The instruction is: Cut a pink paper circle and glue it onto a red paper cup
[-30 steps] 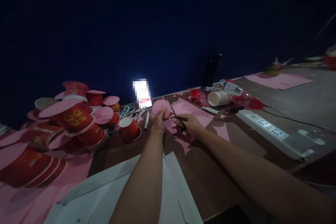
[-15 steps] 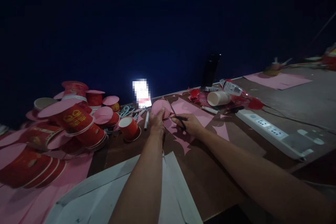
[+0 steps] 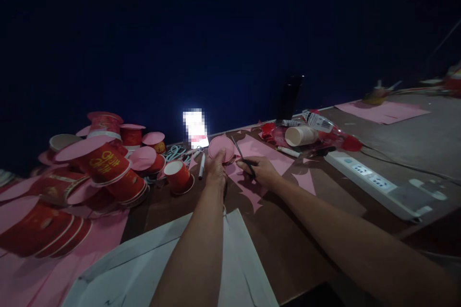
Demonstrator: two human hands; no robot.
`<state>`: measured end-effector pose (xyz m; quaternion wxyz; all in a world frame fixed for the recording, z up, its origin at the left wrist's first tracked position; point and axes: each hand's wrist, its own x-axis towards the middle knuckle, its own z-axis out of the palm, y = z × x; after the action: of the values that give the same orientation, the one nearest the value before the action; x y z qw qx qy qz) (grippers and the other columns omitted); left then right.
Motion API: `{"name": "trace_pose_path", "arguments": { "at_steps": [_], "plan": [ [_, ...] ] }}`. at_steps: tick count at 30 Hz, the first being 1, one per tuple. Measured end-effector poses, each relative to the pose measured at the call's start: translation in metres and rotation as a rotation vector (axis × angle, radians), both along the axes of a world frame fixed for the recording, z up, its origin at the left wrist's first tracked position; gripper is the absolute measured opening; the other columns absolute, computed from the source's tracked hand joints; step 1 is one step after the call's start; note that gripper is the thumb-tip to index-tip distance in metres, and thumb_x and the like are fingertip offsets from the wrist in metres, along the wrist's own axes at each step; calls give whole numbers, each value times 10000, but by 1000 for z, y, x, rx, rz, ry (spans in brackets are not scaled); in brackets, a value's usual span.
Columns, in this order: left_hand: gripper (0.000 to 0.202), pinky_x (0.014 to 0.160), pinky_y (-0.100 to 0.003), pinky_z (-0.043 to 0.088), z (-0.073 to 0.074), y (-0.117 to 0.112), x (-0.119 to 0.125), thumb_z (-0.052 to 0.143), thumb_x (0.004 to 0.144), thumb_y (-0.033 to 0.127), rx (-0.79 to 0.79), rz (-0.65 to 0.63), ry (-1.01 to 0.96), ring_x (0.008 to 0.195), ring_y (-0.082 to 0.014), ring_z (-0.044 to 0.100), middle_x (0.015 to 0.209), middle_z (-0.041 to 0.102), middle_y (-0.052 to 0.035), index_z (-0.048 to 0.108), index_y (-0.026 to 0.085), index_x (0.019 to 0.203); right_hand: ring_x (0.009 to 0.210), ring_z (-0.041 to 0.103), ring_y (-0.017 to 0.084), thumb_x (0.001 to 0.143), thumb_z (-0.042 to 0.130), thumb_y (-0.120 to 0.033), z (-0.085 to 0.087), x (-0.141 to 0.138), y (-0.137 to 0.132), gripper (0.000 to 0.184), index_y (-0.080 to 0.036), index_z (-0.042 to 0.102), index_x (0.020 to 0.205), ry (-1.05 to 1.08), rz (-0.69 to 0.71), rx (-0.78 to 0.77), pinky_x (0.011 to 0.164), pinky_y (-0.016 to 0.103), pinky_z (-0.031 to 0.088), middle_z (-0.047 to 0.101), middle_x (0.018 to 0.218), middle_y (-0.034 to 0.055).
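Table [image 3: 288, 254] – hands [image 3: 215, 169] tight on disc [image 3: 219, 145], scissors [image 3: 251, 170]

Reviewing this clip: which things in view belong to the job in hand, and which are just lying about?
Part of the work:
Pink disc, held in the left hand
Scissors, held in the right hand
Probably the cut pink sheet and disc-topped red cups

Apparently just lying about:
Power strip
Pale blue cord
White marker, though it could serve too
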<state>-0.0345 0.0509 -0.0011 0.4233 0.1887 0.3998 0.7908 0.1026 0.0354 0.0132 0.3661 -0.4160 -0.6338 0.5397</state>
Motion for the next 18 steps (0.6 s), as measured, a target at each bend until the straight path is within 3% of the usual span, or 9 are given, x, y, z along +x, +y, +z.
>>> {"name": "trace_pose_path", "arguments": {
  "at_steps": [8, 18],
  "plan": [
    [375, 438, -184, 387, 7, -6, -1, 782, 472, 245, 27, -95, -76, 503, -86, 544, 638, 601, 20, 580, 137, 770, 412, 424, 68, 672, 652, -524, -1, 1, 2, 397, -141, 636, 773, 28, -20, -14, 352, 176, 298, 542, 518, -29],
    [414, 458, -194, 397, 4, -2, -1, 783, 491, 259, 40, -118, -81, 515, -94, 563, 671, 619, 11, 586, 138, 835, 392, 419, 58, 679, 652, -524, -1, 0, 1, 390, -140, 626, 739, 18, -28, -5, 349, 171, 298, 534, 496, -30]
  ]
}}
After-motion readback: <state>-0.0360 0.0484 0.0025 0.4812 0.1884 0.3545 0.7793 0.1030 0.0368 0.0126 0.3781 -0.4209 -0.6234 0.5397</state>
